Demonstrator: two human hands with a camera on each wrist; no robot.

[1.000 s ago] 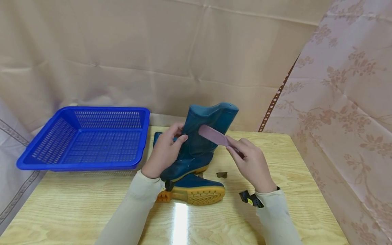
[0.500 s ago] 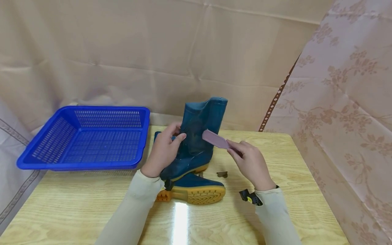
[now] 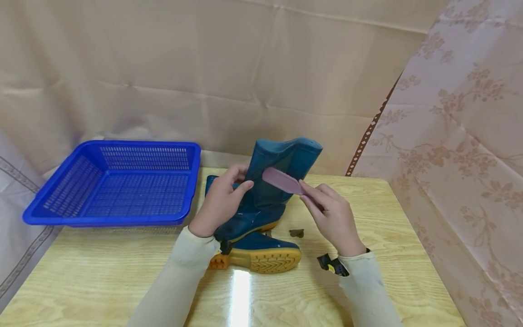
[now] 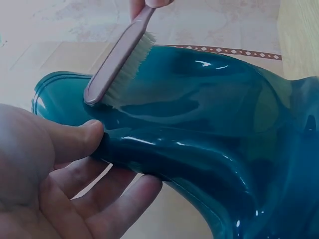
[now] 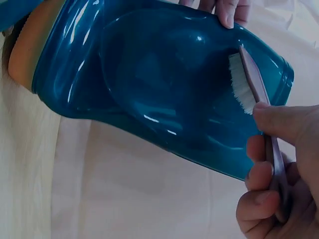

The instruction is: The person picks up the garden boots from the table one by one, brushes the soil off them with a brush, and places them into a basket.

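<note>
A teal rubber boot [image 3: 267,188] with a yellow sole stands tilted in the middle of the head view. My left hand [image 3: 222,197] grips the edge of its shaft, thumb on the near side and fingers behind. In my right hand [image 3: 333,215] is a pinkish-purple brush [image 5: 256,82], held by its handle. Its white bristles [image 4: 130,72] touch the shaft a little below the boot's top in the left wrist view. A second rubber boot [image 3: 273,261] lies on its side in front, its yellow sole towards me, partly hidden by the left forearm and the first boot.
At the left stands a blue plastic basket [image 3: 110,222] with slotted walls. Small brown pieces [image 3: 296,233] lie on the wooden table [image 3: 392,272] right of the boots. A beige cloth [image 3: 163,68] hangs behind, and a flowered cloth [image 3: 470,181] at the right.
The boot's shaft swung more upright half a second ago and now leans right again. The brush slid down the shaft, then back up. The left hand keeps its grip.
</note>
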